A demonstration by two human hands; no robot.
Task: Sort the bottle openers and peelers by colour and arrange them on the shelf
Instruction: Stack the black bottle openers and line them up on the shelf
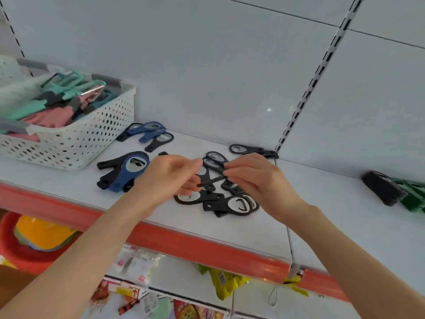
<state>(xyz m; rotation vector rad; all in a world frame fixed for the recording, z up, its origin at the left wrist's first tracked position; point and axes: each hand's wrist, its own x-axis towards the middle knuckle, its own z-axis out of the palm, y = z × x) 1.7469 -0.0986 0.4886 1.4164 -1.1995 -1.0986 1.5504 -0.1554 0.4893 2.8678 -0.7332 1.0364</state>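
Both hands hover over the white shelf (230,229). My right hand (255,180) pinches a black bottle opener (215,161) by its handle, its ring pointing up and left. Curled fingers of my left hand (171,176) meet the near end of a thin black piece (210,180) between the two hands. Under them lies a pile of black openers (227,203). A lone black opener (251,150) lies by the back wall. A mixed blue and black group (122,172) sits to the left, with another blue and black group (149,133) behind it.
A white perforated basket (92,139) at the left holds teal, pink and grey peelers and openers. A black and green bundle (395,192) lies at the right. The shelf has a red front strip (207,252); packaged goods hang below it.
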